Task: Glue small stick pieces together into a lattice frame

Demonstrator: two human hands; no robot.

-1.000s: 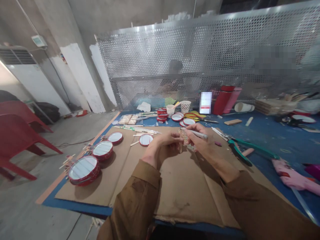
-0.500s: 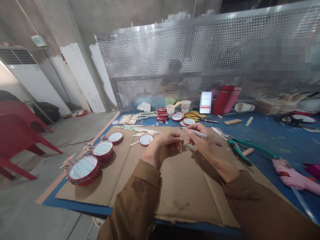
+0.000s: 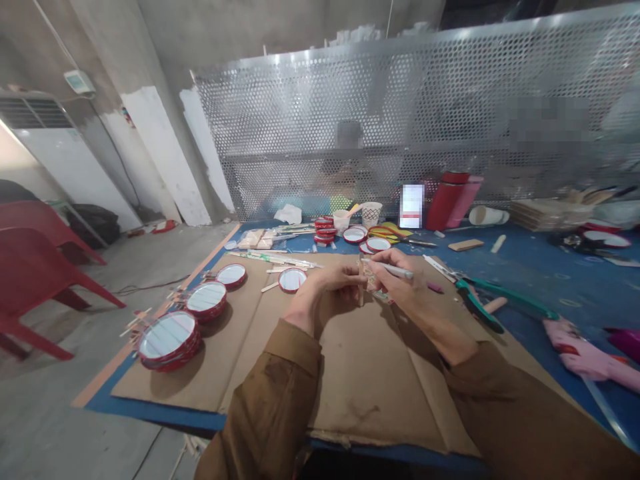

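Carefully now: left hand (image 3: 341, 280) pinching the wooden stick (image 3: 361, 295) over the cardboard's far middle (image 3: 330, 327), right hand (image 3: 399, 280) just rightward, fingers clamped round a pale pen (image 3: 395, 269). Best brace that stick, touch lightly.

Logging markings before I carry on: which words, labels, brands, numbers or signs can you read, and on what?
No text is readable.
Bright screen: blurred out.
Green-marked packet: too small to read.
Largest red drum: pale side marks, too small.
Wall box: any lettering too small.
Pen-like tool: nothing legible.
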